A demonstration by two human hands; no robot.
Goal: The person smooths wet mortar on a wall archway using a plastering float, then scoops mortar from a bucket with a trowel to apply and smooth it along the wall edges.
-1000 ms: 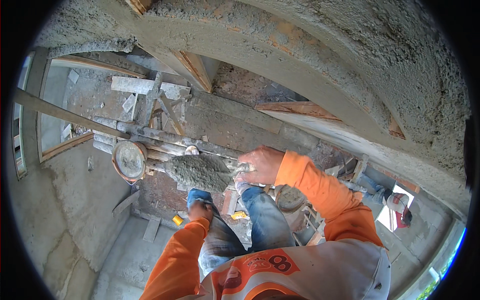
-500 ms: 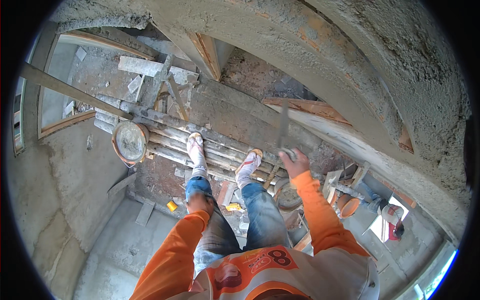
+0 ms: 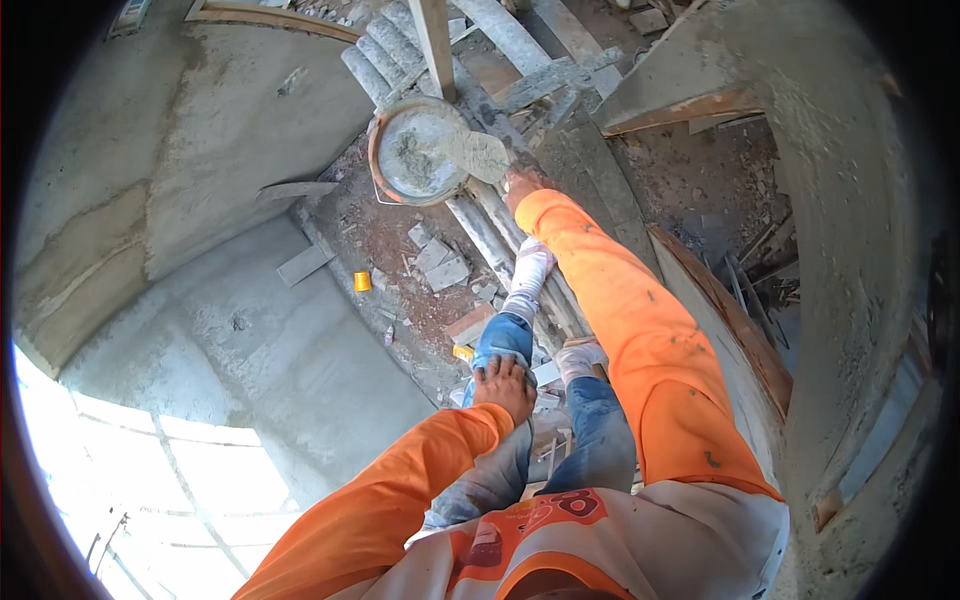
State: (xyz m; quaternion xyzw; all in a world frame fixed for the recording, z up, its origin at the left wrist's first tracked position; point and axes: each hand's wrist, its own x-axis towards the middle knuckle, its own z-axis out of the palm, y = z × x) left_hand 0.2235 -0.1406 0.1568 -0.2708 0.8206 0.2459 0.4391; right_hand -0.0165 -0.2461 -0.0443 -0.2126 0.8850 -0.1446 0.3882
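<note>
My right hand [image 3: 524, 188] is closed on a trowel [image 3: 482, 156], whose mortar-coated blade reaches over the rim of a round bucket [image 3: 376, 160]. Grey wet mortar [image 3: 415, 150] lies inside the bucket, which stands on the scaffold poles. On my bent left knee [image 3: 503, 345] rests my left hand [image 3: 506, 389], empty, with its fingers spread over the jeans. The trowel's handle is mostly hidden in my right fist.
My feet stand on a narrow platform of round poles [image 3: 480, 232]. An upright timber [image 3: 434, 45] rises beside the bucket. Below lie broken tiles [image 3: 440, 265] and a yellow container [image 3: 362, 281]. Plastered walls [image 3: 230, 130] flank the left, with a wood-edged opening [image 3: 715, 310] on the right.
My view has swung left and my body has leaned toward the bucket. My right hand has carried the trowel from the right over to the bucket. My left hand stays on my leg.
</note>
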